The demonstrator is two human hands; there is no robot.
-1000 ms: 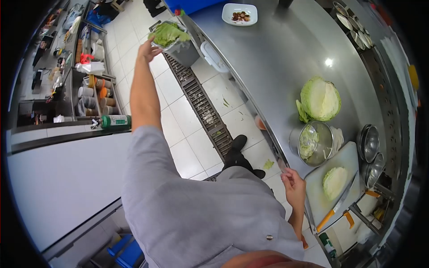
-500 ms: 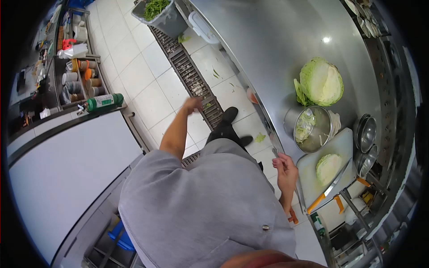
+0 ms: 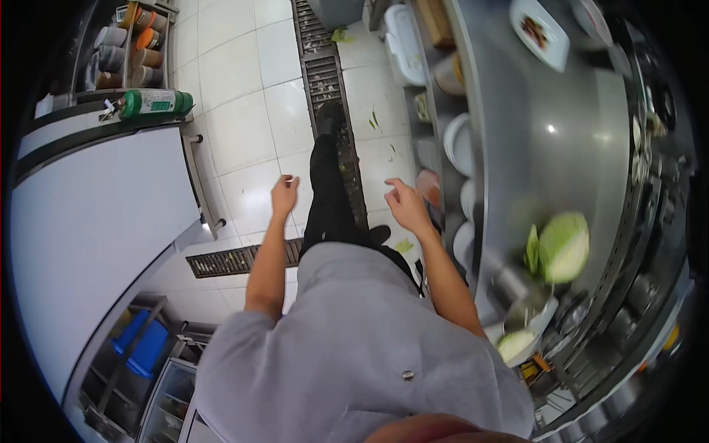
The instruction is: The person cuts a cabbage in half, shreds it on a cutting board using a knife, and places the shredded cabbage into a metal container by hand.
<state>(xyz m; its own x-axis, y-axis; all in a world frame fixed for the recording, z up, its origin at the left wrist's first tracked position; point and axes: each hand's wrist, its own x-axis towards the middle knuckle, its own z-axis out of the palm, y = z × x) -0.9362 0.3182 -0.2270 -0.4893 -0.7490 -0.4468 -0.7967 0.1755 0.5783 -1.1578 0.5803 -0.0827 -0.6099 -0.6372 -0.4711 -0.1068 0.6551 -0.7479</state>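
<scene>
Both my hands hang over the floor in front of my grey shirt, empty as far as I can see. My left hand [image 3: 285,195] has loosely curled fingers, with a small gap at their tips. My right hand [image 3: 406,205] is beside the counter edge, its fingers apart and one pointing forward. On the steel counter to the right sits a large cut cabbage [image 3: 564,249] with a loose outer leaf. Nearer me, a blurred steel pot [image 3: 509,285] stands by a smaller cabbage piece [image 3: 515,344], partly hidden by my right arm.
A floor drain grate [image 3: 320,77] runs ahead under my feet, with leaf scraps on the tiles. The white-topped unit [image 3: 103,221] stands left, a green bottle [image 3: 155,105] at its far end. Stacked plates [image 3: 459,144] fill the shelf under the counter [image 3: 517,148]. A white dish [image 3: 540,33] holds food.
My view has shifted forward along the aisle, and the cabbage and pot now appear lower. My right hand has moved away from the cutting board. One leg is now stretched forward.
</scene>
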